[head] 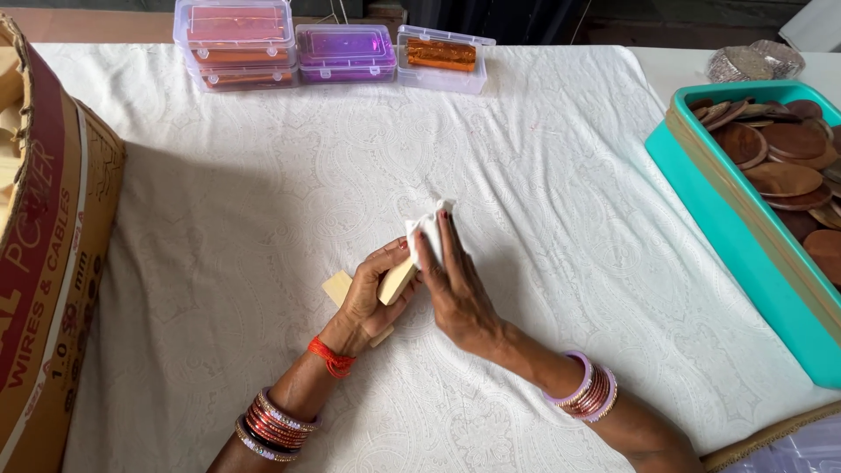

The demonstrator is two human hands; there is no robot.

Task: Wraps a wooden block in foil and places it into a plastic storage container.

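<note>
Red thread, stacked red and lilac bangles.

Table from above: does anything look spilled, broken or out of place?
Nothing stands out. The left hand holds a pale wooden piece, the right hand presses a white cloth to it, and the wooden discs stay inside the teal tray.

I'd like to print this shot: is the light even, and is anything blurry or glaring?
Head view: soft, even light on the white tablecloth; a faint shadow beside the cardboard box; slight shine on the plastic boxes; the left hand, right hand and wooden piece look sharp.
</note>
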